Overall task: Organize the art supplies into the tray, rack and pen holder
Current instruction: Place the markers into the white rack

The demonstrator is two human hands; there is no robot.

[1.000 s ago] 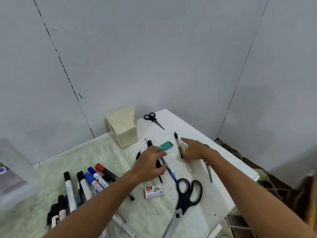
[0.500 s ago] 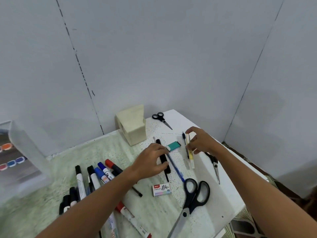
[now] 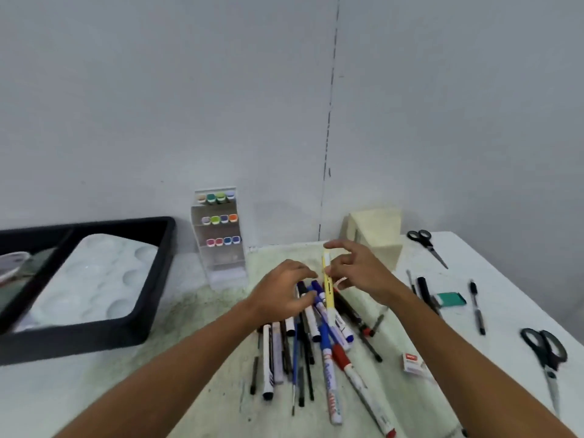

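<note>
At the centre of the frame the person's right hand pinched a slim yellow-barrelled pen, holding it nearly upright just above the heap of loose markers and pens on the green-stained white worktop. The left hand lay over the top of that heap with its fingers curled down among the caps; whether it actually gripped one I could not tell.

By my reckoning the job was barely under way. The clear plastic marker rack at the wall held three rows of coloured-capped markers, with its lower shelves seemingly unfilled. The black rectangular tray at the left edge held a white dimpled paint palette and something blurred at its far left. The cream-coloured blocky pen holder, right of centre, showed nothing in it from where I stood.

Much lay loose: the whole heap, the small black-handled scissors at the upper right, the large black-handled scissors at the right edge, a teal eraser, a small white staple box and several black pens beside them.
</note>
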